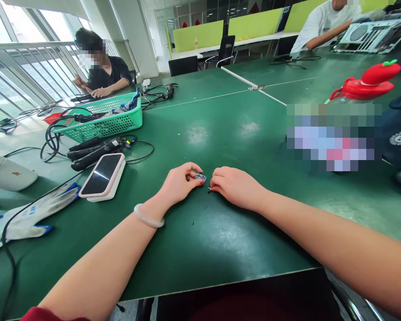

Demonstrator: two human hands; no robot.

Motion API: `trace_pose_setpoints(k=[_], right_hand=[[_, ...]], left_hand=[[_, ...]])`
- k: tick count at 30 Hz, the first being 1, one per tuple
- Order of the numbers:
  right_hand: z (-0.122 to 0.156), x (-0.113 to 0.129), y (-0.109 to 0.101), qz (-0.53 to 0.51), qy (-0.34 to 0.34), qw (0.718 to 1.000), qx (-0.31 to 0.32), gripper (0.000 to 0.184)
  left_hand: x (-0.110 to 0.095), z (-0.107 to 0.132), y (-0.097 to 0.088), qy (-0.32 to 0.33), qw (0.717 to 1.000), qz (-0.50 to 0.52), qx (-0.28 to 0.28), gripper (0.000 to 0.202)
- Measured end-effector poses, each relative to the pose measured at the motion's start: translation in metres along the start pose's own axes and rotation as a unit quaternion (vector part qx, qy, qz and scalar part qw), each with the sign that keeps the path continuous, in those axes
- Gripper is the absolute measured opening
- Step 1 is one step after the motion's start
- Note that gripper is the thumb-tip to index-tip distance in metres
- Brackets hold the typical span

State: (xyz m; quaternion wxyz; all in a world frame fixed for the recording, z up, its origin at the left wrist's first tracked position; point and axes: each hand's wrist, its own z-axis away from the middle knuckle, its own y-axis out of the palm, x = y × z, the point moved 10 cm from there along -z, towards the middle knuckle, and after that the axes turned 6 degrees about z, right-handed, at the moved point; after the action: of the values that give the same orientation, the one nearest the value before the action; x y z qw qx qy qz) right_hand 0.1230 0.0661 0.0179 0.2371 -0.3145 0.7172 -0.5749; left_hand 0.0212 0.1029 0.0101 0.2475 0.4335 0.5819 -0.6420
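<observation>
Between the thumb and fingers of my left hand [182, 182] is a small flat bluish-grey piece with metallic-looking detail [201, 177]; its exact kind is too small to make out. My right hand [235, 187] is just to the right of it, fingers curled into a pinch. A tiny dark bit [210, 190] shows at those fingertips, too small to name. Both hands are low over the green table [207, 236], a narrow gap apart. A dark speck [193, 223] lies on the tabletop nearer to me.
Left of my hands lie a phone [103, 174] on a white box, black corded tools [96, 151], a work glove [36, 214] and a green basket [103, 120]. A red-lidded bottle [364, 87] and dark bag [399, 129] stand right. Two people sit across, one beside a computer case [370, 35].
</observation>
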Motion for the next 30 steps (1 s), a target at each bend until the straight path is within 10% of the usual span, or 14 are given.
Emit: trace_pose_setpoints(k=[24, 30], right_hand=[[0.0, 0.007, -0.027, 0.002, -0.004, 0.993, -0.117, 0.03], [0.003, 0.004, -0.024, -0.031, 0.017, 0.993, -0.116, 0.027]], left_hand=[[-0.014, 0.006, 0.011, 0.026, 0.999, 0.015, 0.045, 0.025], [-0.004, 0.001, -0.011, 0.013, 0.999, -0.016, -0.046, 0.025]])
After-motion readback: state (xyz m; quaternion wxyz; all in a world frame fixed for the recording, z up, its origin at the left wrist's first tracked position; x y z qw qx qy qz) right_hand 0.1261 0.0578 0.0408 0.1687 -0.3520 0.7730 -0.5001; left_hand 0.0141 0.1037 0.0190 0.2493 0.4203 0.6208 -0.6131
